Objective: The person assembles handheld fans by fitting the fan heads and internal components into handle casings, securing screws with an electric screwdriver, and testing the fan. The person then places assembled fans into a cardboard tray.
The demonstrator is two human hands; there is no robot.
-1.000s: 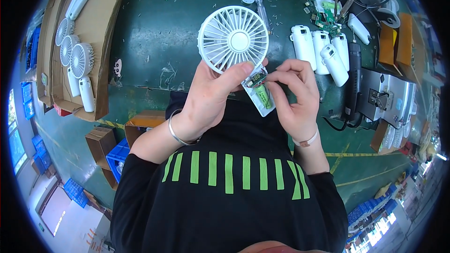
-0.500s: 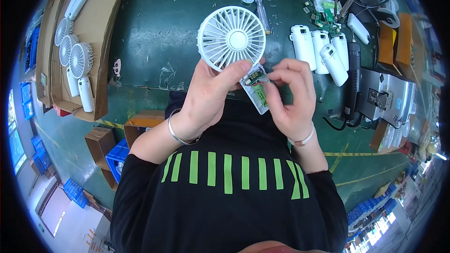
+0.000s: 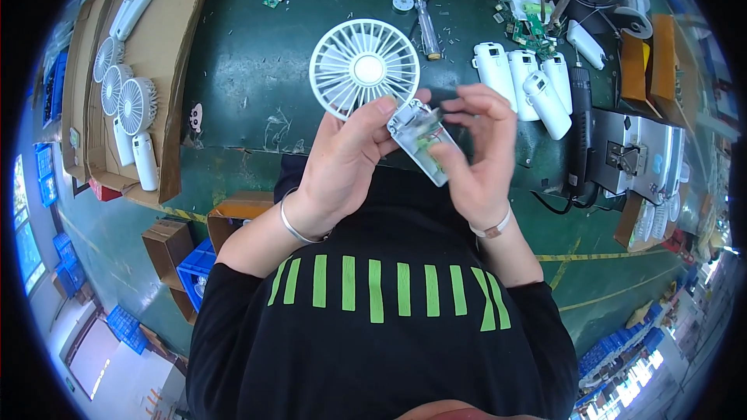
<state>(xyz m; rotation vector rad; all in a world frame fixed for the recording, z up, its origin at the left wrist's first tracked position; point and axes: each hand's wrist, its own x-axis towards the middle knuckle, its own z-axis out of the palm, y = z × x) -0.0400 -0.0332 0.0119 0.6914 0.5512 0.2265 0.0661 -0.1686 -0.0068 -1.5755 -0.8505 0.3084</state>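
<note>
A white handheld fan (image 3: 366,70) with a round slatted grille is held up above the bench edge. My left hand (image 3: 342,152) is closed round its neck, thumb on the front. Its handle (image 3: 420,148) lies uncovered, showing a white inner shell and part of a green battery (image 3: 426,142). My right hand (image 3: 482,152) is beside the handle, its fingers smeared by motion. Between its fingers and thumb is a small circuit board (image 3: 430,120), blurred and tilted out of the handle's upper end. The thumb partly covers the battery.
White handles (image 3: 494,78) lie on the bench at right, near an electric screwdriver (image 3: 580,124) and a metal fixture (image 3: 634,155). A pile of green circuit boards (image 3: 533,31) is behind them. A slim screwdriver (image 3: 426,27) lies ahead. Fans fill a cardboard box (image 3: 167,78) at left.
The fan has shifted slightly left and its handle has turned. The circuit board has tilted up out of the handle with my right hand's movement.
</note>
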